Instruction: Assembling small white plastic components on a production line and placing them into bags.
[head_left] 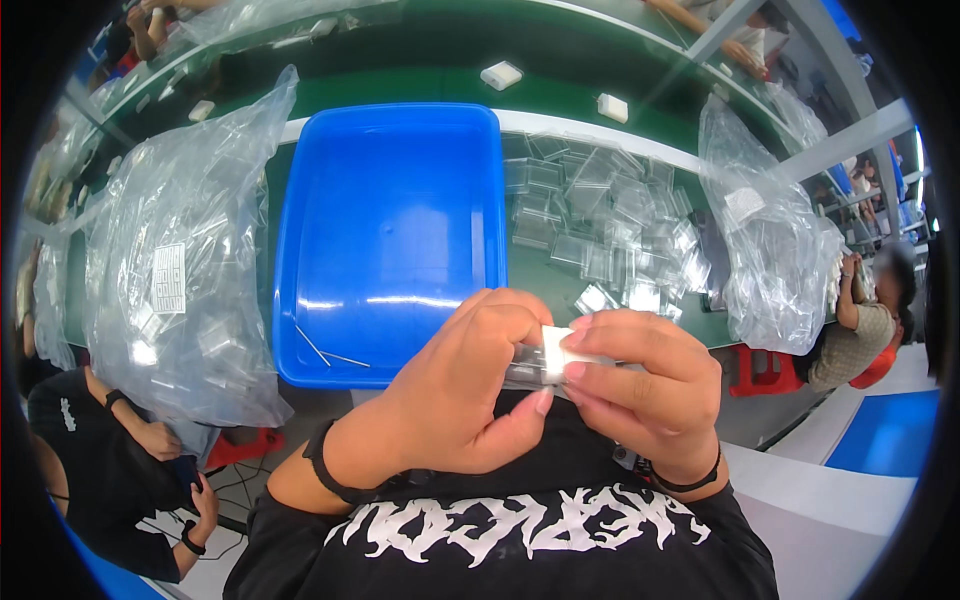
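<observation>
Your left hand and right hand pinch the small white piece with closed fingers just off the bench's near edge, beside the blue tray, so hold it steady and press gently.

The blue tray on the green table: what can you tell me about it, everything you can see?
The blue tray is a shallow, rectangular tub with rounded corners and a raised rim, of glossy plastic by its look, with light glinting off its floor. It lies flat on the green table, between a big clear bag on its left and a heap of small clear cases on its right. It holds only two thin metal pins near its front left corner. Neither hand touches it.
</observation>
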